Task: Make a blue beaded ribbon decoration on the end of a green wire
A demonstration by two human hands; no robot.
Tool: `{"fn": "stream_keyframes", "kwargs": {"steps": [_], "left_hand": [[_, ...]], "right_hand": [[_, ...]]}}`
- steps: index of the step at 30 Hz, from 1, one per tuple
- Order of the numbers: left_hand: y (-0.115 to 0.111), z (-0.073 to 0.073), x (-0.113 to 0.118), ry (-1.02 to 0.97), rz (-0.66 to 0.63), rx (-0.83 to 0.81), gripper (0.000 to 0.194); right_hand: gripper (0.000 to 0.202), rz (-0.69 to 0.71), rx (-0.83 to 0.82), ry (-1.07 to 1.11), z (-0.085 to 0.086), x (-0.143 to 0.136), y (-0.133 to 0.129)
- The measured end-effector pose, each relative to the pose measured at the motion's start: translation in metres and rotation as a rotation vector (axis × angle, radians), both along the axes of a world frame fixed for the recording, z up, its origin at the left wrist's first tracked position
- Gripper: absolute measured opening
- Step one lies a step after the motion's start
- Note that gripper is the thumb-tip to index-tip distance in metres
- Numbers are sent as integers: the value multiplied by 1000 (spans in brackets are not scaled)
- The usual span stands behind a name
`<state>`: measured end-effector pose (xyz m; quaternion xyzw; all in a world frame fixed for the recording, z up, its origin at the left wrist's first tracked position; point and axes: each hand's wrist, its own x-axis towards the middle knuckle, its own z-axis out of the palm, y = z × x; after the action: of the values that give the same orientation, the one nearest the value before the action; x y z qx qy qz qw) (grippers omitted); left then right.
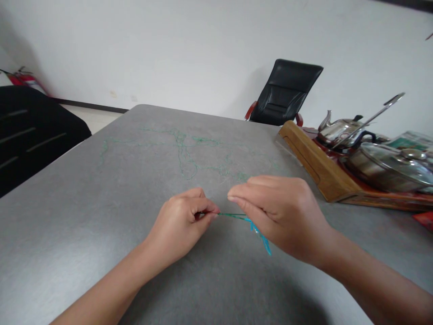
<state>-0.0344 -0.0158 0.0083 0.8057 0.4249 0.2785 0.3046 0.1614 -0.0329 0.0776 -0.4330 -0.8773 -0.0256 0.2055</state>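
Observation:
My left hand [182, 216] is closed in a pinch, thumb and forefinger pressed on a green thread [233, 215]. From this pinch the thread runs taut, in two close strands, to the right and under my right hand [284, 212]. The right hand is closed too, with thumb and forefinger tips together; its other fingers and their hold on the strands are hidden. A bright blue strand [265, 243] sticks out below the right thumb, where the green strands meet it. More thin green thread [186, 169] lies in loose loops and tangles on the table beyond both hands.
The grey table [84, 216] spreads around the hands. At right stands a wooden tray [321, 176] with a steel kettle [341, 131], a lidded pan [382, 164] and a long-handled metal utensil [372, 118]. A black chair [284, 90] is behind the table, another black chair [34, 131] at left.

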Motion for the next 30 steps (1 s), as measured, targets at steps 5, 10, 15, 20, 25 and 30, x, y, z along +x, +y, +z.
{"fn": "stream_keyframes", "kwargs": {"steps": [5, 10, 15, 20, 25, 30], "left_hand": [[0, 0, 0, -12, -44, 28, 18], [-1, 0, 1, -14, -84, 63, 19], [-2, 2, 1, -33, -129, 88, 18], [-2, 0, 0, -76, -142, 101, 22], [-1, -5, -2, -21, -181, 175, 29], [3, -7, -4, 109, -104, 318, 30]], "right_hand": [[27, -69, -75, 55, -4, 5, 16], [19, -89, -128, 123, -14, 10, 28], [17, -116, -213, 158, -24, 13, 38], [14, -177, -422, 233, -38, 17, 47], [16, -199, -598, 368, -48, 24, 55], [17, -172, -715, 432, -27, 38, 49]]}}
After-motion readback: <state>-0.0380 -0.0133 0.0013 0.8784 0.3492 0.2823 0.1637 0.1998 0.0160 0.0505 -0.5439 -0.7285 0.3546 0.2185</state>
